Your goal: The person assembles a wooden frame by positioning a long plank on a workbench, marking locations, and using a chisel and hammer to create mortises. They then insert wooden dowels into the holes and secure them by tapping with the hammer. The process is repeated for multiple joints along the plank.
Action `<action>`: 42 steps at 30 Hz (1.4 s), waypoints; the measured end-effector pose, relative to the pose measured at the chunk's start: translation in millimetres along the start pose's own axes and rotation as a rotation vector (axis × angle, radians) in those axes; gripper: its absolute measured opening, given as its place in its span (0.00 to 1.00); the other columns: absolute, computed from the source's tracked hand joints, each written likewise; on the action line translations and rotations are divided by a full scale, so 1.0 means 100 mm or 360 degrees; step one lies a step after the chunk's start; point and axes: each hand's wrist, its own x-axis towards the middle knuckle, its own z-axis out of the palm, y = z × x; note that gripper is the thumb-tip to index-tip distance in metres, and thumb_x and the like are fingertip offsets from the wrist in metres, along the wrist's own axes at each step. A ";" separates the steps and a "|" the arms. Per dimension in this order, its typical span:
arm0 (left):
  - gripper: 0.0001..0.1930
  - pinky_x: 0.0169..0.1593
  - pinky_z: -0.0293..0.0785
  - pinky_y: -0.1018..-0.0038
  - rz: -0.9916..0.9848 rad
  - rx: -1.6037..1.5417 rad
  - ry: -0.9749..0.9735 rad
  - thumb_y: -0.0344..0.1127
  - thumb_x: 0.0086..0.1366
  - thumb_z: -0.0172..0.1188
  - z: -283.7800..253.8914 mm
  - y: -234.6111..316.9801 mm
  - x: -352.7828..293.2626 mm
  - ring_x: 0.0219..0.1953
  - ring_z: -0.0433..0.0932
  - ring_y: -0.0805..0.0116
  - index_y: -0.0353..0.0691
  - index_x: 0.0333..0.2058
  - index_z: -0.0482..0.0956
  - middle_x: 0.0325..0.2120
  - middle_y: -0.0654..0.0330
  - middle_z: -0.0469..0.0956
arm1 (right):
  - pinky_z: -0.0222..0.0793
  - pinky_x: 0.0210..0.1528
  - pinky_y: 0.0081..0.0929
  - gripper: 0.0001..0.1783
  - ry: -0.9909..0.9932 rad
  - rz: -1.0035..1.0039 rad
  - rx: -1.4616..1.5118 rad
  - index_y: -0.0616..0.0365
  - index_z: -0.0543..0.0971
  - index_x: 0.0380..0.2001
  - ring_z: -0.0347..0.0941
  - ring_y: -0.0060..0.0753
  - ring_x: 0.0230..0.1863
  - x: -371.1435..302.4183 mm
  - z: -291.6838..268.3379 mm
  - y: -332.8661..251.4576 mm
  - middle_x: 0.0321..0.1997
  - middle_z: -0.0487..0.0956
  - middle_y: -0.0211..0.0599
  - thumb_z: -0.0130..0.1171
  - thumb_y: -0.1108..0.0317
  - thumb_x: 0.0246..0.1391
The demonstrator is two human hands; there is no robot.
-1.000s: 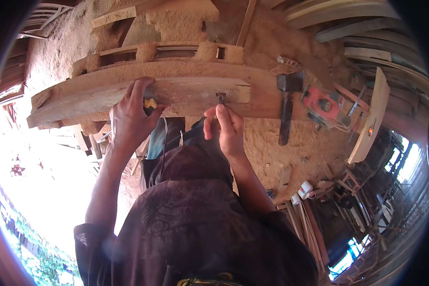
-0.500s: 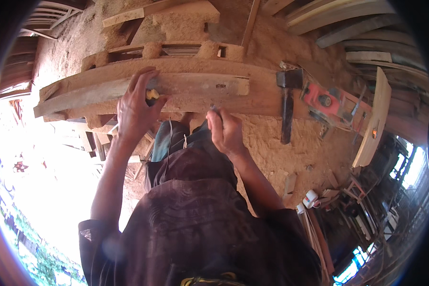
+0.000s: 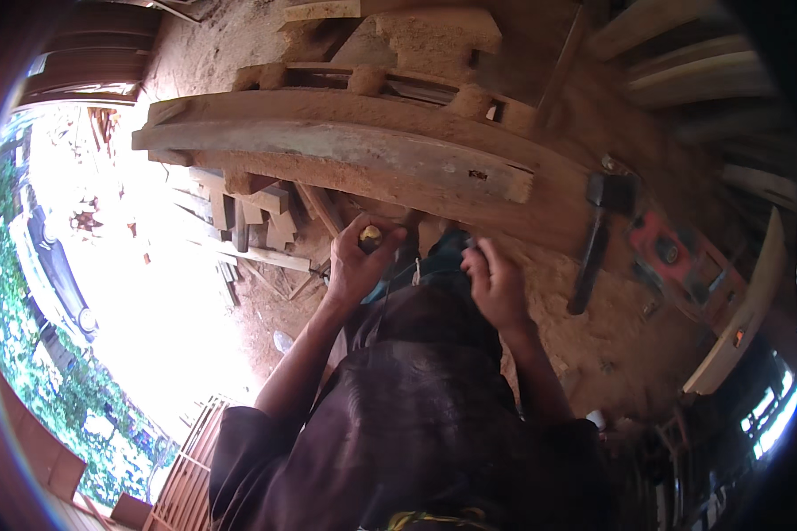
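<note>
Drawn back from upper-centre board (image 3: 345,146) since the earlier frame: left hand (image 3: 352,270), right hand (image 3: 498,281). Held in left, mid-frame: yellow-ended tool (image 3: 370,236), probably rigid and light, best gripped round the middle. Pinched in right: small dark piece (image 3: 471,242), kind unclear.

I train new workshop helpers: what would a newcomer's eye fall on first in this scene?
Probably the white glare filling much of the left side, then the long, pale wooden beam crossing the upper middle, with a dark slot near its right end. To the right lies a black-headed hammer with a dark handle, beside a red machine with a dark round knob. At centre, the left hand grips a yellow-and-black object.
</note>
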 end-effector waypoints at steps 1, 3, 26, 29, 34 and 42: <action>0.12 0.40 0.82 0.68 0.0161 0.0134 0.0064 0.33 0.67 0.76 0.01 0.05 -0.02 0.34 0.87 0.67 0.40 0.46 0.86 0.34 0.58 0.88 | 0.81 0.43 0.46 0.12 0.0225 -0.0182 -0.0121 0.61 0.84 0.51 0.86 0.56 0.41 0.06 -0.08 0.05 0.44 0.86 0.54 0.63 0.65 0.71; 0.18 0.40 0.83 0.65 0.0493 0.0413 0.0174 0.32 0.65 0.77 0.06 0.17 -0.05 0.34 0.89 0.60 0.44 0.53 0.85 0.36 0.57 0.89 | 0.81 0.45 0.46 0.13 0.0519 -0.0425 -0.0318 0.61 0.84 0.52 0.86 0.56 0.42 0.21 -0.22 0.17 0.44 0.86 0.52 0.64 0.66 0.71; 0.56 0.39 0.83 0.61 0.0246 0.1179 0.0482 0.29 0.69 0.70 -0.45 0.41 0.24 0.33 0.89 0.59 0.56 0.84 0.39 0.31 0.54 0.89 | 0.58 0.82 0.53 0.46 0.0842 -0.0158 -0.0748 0.62 0.58 0.81 0.60 0.59 0.82 0.16 -1.36 0.90 0.81 0.65 0.58 0.69 0.62 0.68; 0.56 0.41 0.83 0.62 0.0313 0.1214 0.0471 0.31 0.70 0.71 -0.73 0.41 0.30 0.34 0.89 0.59 0.56 0.84 0.40 0.33 0.54 0.89 | 0.67 0.74 0.47 0.47 0.0872 -0.0086 -0.0357 0.60 0.55 0.82 0.70 0.54 0.74 0.22 -1.46 0.79 0.75 0.71 0.54 0.68 0.62 0.69; 0.54 0.44 0.83 0.58 0.0168 0.1225 0.0468 0.34 0.72 0.69 -1.27 0.41 0.64 0.39 0.90 0.53 0.60 0.84 0.38 0.40 0.51 0.90 | 0.75 0.36 0.23 0.36 0.0814 0.0329 0.0923 0.53 0.63 0.79 0.73 0.24 0.37 -0.04 -1.30 0.26 0.44 0.76 0.29 0.62 0.60 0.75; 0.58 0.36 0.81 0.61 0.0316 0.1097 0.0226 0.22 0.66 0.63 -1.49 0.27 0.72 0.27 0.86 0.60 0.55 0.84 0.34 0.26 0.54 0.86 | 0.68 0.22 0.24 0.16 0.0290 0.0477 0.1203 0.56 0.76 0.56 0.67 0.16 0.22 0.07 0.23 -0.65 0.31 0.73 0.25 0.62 0.57 0.76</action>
